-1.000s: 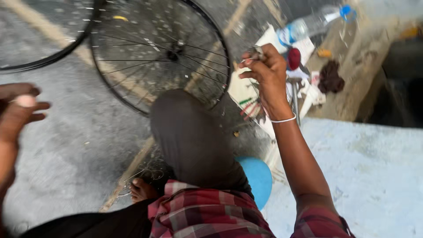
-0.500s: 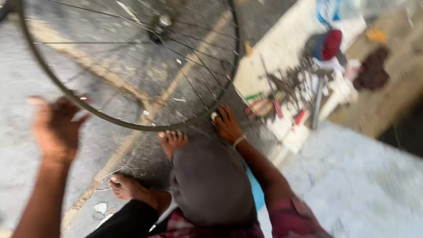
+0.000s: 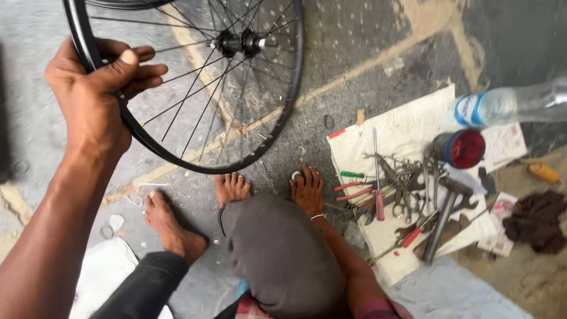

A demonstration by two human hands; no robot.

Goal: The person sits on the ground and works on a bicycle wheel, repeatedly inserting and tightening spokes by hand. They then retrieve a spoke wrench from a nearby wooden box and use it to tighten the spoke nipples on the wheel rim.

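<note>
**A:** While the person sits low on the concrete floor, what is each hand doing?

**B:** The left hand is raised and clamped on the black rim of a spoked bicycle wheel, thumb over the outer edge and fingers curled through towards the spokes. The wheel is held up at a tilt in front of the person, its hub near the top of the view. The right hand is down on the floor just beyond the bent knee, fingers pressed together over a small pale ring-shaped object; I cannot tell whether it is gripped or only touched.

**A:** What lies close by?

**B:** To the right, a pale sheet holds a heap of tools: pliers, red-handled screwdrivers and a hammer. A clear plastic bottle and a dark rag lie further right. Two bare feet rest under the wheel.

**A:** How is this handled well?

**B:** I would judge a firm hold on the rim matters, keeping the wheel steady off the ground while the other hand pinches the small piece cleanly.
</note>
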